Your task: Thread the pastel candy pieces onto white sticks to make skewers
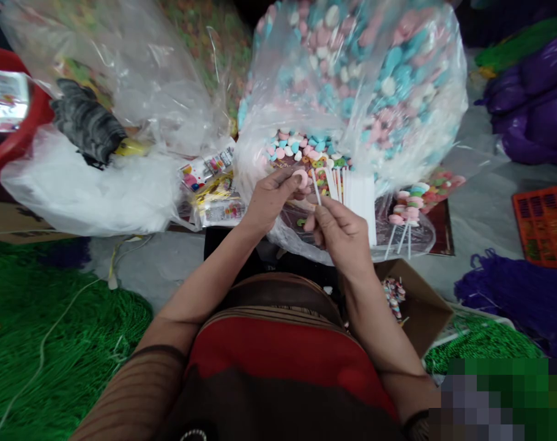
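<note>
Near the frame's centre, the right hand [347, 239] pinches a seemingly bare stick [316, 187]; the left hand [267, 201] grips a pink sweet [301, 179]. Right of centre lie filled sticks [411, 213]; beyond, unthreaded sweets [322, 146].

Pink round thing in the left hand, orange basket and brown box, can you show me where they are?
Pink round thing [302, 176]: head view, on its flat face.
Orange basket [540, 191]: head view, on its top rim.
Brown box [425, 306]: head view, on its wall.
</note>
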Demonstrator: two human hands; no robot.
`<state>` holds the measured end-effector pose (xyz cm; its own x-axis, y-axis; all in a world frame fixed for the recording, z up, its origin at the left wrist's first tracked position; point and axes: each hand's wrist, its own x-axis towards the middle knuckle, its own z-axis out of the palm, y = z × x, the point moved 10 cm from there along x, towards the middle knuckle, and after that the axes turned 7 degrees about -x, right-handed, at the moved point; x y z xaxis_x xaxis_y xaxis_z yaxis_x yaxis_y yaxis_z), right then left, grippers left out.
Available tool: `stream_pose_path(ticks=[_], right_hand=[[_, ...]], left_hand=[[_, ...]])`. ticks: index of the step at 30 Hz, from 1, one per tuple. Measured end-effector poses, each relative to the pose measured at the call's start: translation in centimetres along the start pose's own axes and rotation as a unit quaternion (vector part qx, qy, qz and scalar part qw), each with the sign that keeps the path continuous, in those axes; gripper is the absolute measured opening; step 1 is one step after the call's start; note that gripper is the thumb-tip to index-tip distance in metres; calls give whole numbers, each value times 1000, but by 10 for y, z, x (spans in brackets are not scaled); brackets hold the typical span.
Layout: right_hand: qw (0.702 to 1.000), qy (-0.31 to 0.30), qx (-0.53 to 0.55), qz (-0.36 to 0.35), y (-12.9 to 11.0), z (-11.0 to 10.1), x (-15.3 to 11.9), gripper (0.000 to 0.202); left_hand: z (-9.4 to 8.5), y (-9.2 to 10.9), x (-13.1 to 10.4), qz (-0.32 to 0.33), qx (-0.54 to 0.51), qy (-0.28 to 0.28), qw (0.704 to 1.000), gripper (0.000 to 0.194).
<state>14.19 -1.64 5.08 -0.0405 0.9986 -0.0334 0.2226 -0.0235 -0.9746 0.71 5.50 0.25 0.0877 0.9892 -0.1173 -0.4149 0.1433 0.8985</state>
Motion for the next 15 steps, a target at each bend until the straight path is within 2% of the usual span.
stream_pose_path(ticks=[3, 6, 11, 15], right_hand=[[997, -26, -65, 8, 9, 7, -5, 44], [994, -15, -112, -5, 7, 5, -5, 41], [993, 5, -115, -8, 1, 0, -6, 37], [996, 10, -88, 16, 7, -3, -7, 36]], left_hand=[[1, -3, -1, -12, -42, -18, 999, 42], [2, -6, -1, -11, -45, -36, 998, 43], [1, -4, -1, 26, 38, -41, 998, 42], [-1, 16, -9, 102, 147, -16, 984, 40]])
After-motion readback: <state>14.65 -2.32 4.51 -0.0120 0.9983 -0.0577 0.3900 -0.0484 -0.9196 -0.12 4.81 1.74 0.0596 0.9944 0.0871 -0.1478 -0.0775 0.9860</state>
